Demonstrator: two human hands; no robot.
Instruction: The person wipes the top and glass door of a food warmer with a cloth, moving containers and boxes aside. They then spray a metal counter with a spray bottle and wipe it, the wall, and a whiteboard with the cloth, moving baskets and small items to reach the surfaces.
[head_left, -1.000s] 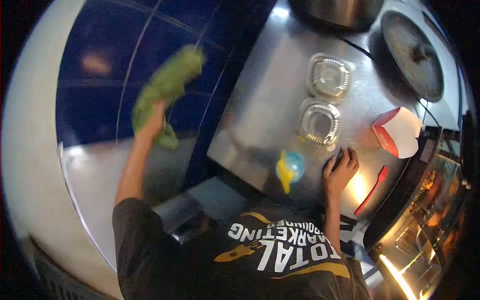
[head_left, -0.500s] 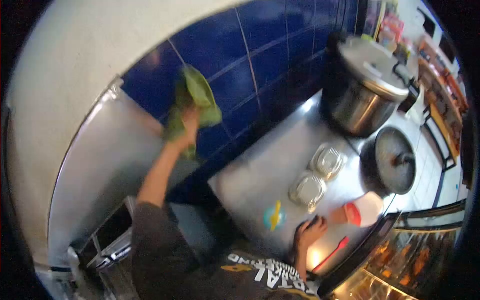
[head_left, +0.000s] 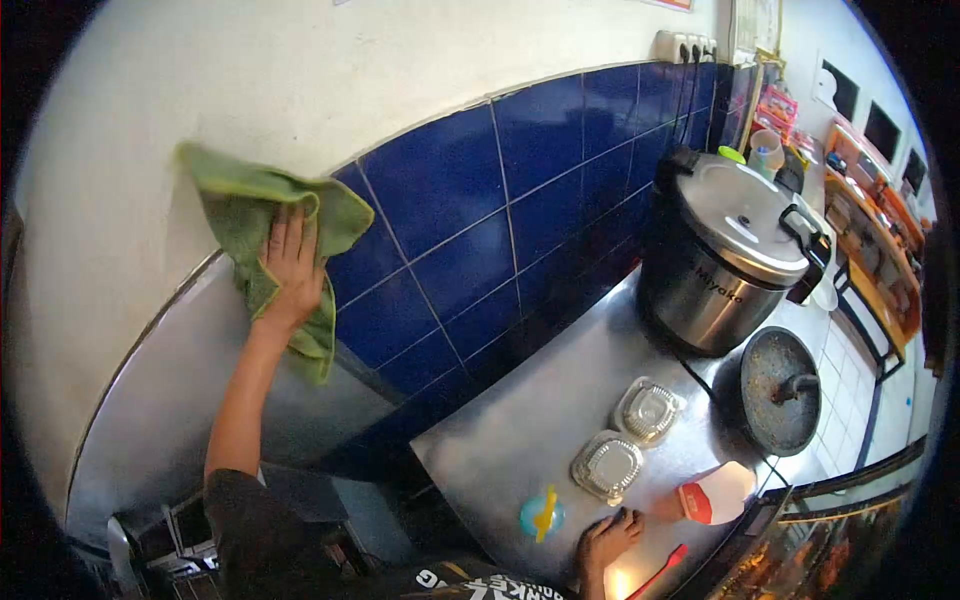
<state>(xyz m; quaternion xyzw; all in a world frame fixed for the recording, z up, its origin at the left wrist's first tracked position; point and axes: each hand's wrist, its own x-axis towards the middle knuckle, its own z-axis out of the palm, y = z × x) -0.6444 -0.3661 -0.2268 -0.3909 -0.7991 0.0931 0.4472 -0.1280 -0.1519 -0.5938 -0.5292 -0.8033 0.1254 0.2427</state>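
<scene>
I have the left hand (head_left: 291, 268) raised against the wall, fingers spread flat over a green cloth (head_left: 262, 232) and pressing it there rather than clenching it. The cloth sits right at the line where the white painted wall (head_left: 300, 80) meets the blue tiles (head_left: 450, 200), with one corner hanging down over the tile. My right hand (head_left: 607, 540) rests palm-down on the steel bench (head_left: 520, 440), holding nothing; its grip is relaxed and open.

As I judge it, the wiping is partway: the cloth covers only the upper left corner of the tiled band, and the long run of tiles toward the rice cooker (head_left: 728, 260) looks untouched under the cloth for now. I cannot tell from the sheen which tiles are already clean. On the bench lie two clear lidded containers (head_left: 630, 440), a small blue-and-yellow object (head_left: 542, 515), a red-and-white carton (head_left: 715, 495) and a dark pan (head_left: 780, 390).
</scene>
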